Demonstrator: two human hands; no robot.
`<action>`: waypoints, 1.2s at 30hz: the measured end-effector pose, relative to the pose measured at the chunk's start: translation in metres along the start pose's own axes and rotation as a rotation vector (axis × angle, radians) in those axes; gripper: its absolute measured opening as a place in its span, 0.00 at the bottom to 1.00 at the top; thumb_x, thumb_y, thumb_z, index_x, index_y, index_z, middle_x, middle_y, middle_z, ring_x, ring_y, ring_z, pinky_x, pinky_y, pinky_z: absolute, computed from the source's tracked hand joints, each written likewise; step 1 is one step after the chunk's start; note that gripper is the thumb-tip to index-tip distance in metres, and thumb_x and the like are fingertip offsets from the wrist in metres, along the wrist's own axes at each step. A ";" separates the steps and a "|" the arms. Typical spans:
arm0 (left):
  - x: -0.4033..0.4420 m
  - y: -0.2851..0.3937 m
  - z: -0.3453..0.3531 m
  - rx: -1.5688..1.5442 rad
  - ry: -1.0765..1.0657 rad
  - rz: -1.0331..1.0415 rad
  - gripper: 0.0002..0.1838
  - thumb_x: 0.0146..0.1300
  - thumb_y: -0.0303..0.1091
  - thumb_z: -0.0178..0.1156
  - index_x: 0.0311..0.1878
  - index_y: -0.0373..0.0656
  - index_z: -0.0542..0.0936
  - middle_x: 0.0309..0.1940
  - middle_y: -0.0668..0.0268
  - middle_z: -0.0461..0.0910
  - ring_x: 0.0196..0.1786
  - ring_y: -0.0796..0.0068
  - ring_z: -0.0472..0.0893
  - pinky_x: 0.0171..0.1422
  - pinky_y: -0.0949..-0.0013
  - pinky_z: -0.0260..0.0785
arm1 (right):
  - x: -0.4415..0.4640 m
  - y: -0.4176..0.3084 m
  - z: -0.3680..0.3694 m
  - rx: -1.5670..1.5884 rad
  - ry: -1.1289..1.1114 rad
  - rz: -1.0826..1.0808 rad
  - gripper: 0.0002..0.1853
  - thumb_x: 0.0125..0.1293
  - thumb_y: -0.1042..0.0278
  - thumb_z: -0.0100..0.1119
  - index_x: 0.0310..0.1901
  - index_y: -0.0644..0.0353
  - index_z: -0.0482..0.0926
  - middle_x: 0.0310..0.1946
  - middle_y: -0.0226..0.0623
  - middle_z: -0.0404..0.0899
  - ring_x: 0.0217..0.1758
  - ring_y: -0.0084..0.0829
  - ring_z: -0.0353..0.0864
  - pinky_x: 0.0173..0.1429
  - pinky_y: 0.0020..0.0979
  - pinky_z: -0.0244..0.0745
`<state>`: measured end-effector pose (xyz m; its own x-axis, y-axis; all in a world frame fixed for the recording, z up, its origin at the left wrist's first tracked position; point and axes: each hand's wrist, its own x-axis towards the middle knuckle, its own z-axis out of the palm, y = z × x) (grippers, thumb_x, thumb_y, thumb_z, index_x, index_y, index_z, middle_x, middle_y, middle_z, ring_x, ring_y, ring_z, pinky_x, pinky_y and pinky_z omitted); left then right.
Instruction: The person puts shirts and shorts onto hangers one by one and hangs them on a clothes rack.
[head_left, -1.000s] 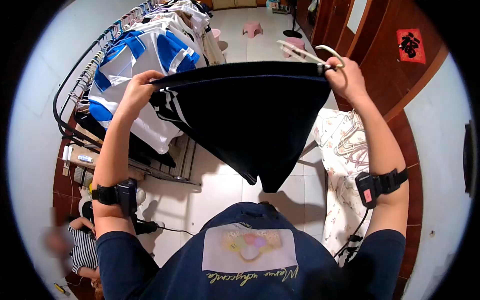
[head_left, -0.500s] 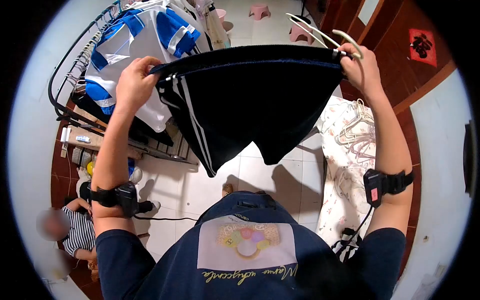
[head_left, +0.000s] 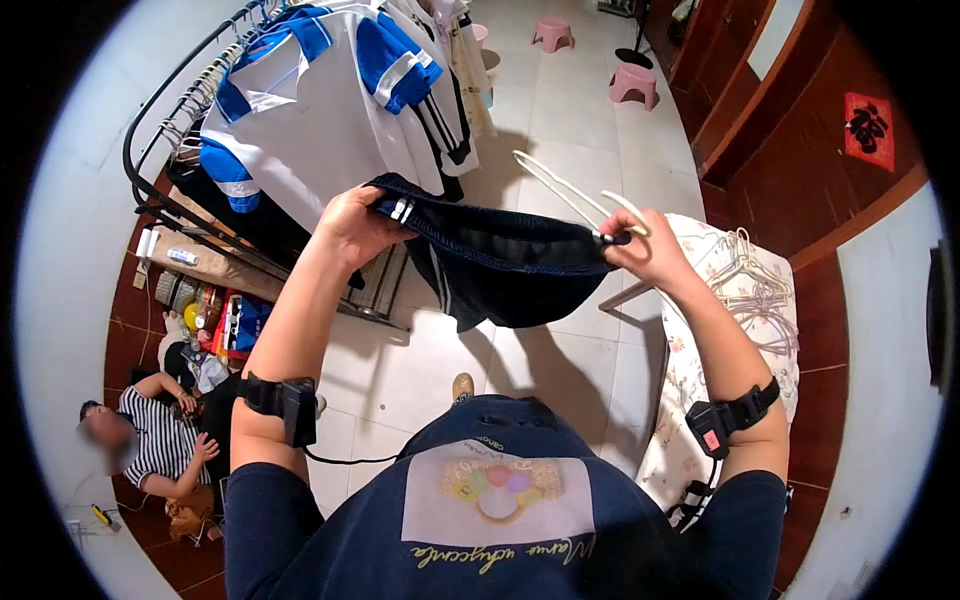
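A pair of dark shorts (head_left: 520, 285) with white side stripes hangs between my hands, its waistband facing up and sagging partly open. My left hand (head_left: 362, 228) is closed on one end of the waistband. At the other end, my right hand (head_left: 645, 248) pinches the waistband and also holds a pale wire hanger (head_left: 560, 188), which points up and to the left. The lower part of the shorts droops out of sight behind the waistband.
White-and-blue shirts (head_left: 330, 110) hang from a black rack (head_left: 150, 190) on the left. Several hangers (head_left: 750, 275) lie on a floral-covered table (head_left: 690, 350) at right. A person in a striped top (head_left: 160, 435) sits at lower left. Pink stools (head_left: 633, 86) stand farther back.
Both hands have come down and closer together, still holding the shorts. The waistband has slackened and tipped open toward me. The hanger has moved down and left with my right hand.
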<state>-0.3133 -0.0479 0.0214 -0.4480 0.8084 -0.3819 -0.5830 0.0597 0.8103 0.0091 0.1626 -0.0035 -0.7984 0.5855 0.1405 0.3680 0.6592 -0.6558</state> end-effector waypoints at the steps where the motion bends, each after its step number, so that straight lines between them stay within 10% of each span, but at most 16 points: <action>1: 0.002 0.000 0.002 -0.105 -0.005 0.002 0.13 0.73 0.31 0.41 0.50 0.35 0.73 0.44 0.51 0.80 0.50 0.53 0.81 0.63 0.37 0.68 | 0.001 -0.004 0.003 -0.040 -0.012 0.000 0.12 0.46 0.66 0.69 0.31 0.61 0.82 0.24 0.43 0.81 0.30 0.42 0.82 0.38 0.37 0.75; 6: 0.004 0.002 0.006 -0.111 0.037 0.097 0.08 0.68 0.25 0.49 0.48 0.36 0.75 0.41 0.55 0.81 0.45 0.60 0.82 0.56 0.50 0.75 | 0.002 -0.011 0.011 -0.264 -0.012 0.179 0.12 0.49 0.59 0.70 0.29 0.57 0.79 0.25 0.46 0.81 0.33 0.50 0.81 0.39 0.43 0.75; 11: 0.015 -0.004 -0.028 0.911 0.025 0.328 0.18 0.54 0.10 0.52 0.45 0.39 0.74 0.34 0.72 0.76 0.37 0.83 0.75 0.39 0.81 0.64 | 0.004 0.018 0.000 -0.251 0.171 0.267 0.12 0.53 0.57 0.59 0.31 0.57 0.80 0.27 0.47 0.81 0.35 0.52 0.81 0.40 0.47 0.75; 18: 0.013 -0.010 -0.014 0.033 -0.060 -0.014 0.19 0.59 0.15 0.46 0.52 0.38 0.75 0.42 0.55 0.81 0.41 0.61 0.85 0.49 0.59 0.82 | -0.015 0.005 0.015 -0.220 0.161 0.241 0.12 0.51 0.60 0.61 0.29 0.61 0.78 0.25 0.48 0.79 0.34 0.51 0.80 0.39 0.45 0.75; 25: 0.013 -0.005 -0.011 0.302 -0.327 -0.006 0.20 0.53 0.14 0.51 0.49 0.41 0.76 0.37 0.61 0.81 0.36 0.68 0.83 0.40 0.70 0.78 | -0.030 0.027 0.029 -0.113 0.171 0.286 0.12 0.51 0.61 0.65 0.27 0.60 0.76 0.21 0.45 0.77 0.29 0.49 0.79 0.36 0.42 0.73; 27: 0.016 -0.016 -0.022 1.659 -0.005 0.509 0.22 0.48 0.15 0.59 0.49 0.41 0.75 0.43 0.56 0.80 0.49 0.55 0.80 0.53 0.62 0.72 | -0.037 0.024 0.024 -0.104 0.250 0.274 0.09 0.52 0.62 0.61 0.28 0.58 0.77 0.21 0.45 0.78 0.29 0.51 0.79 0.35 0.43 0.73; 32: 0.029 -0.019 -0.029 1.783 0.156 0.624 0.14 0.48 0.18 0.60 0.40 0.40 0.79 0.43 0.49 0.78 0.49 0.45 0.78 0.54 0.52 0.72 | -0.039 -0.008 0.002 -0.300 0.423 0.006 0.08 0.52 0.62 0.62 0.30 0.57 0.78 0.25 0.45 0.77 0.33 0.50 0.78 0.36 0.42 0.73; 36: -0.016 0.039 0.029 1.464 0.337 1.376 0.23 0.44 0.14 0.59 0.48 0.39 0.76 0.43 0.52 0.75 0.49 0.48 0.77 0.55 0.55 0.71 | -0.038 -0.055 -0.044 -0.258 0.767 -0.174 0.05 0.50 0.73 0.61 0.29 0.61 0.76 0.28 0.43 0.76 0.30 0.44 0.78 0.34 0.37 0.73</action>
<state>-0.3097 -0.0416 0.0717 -0.2092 0.6134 0.7616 0.9770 0.0982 0.1893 0.0408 0.1250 0.0596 -0.3414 0.5631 0.7526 0.4418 0.8028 -0.4003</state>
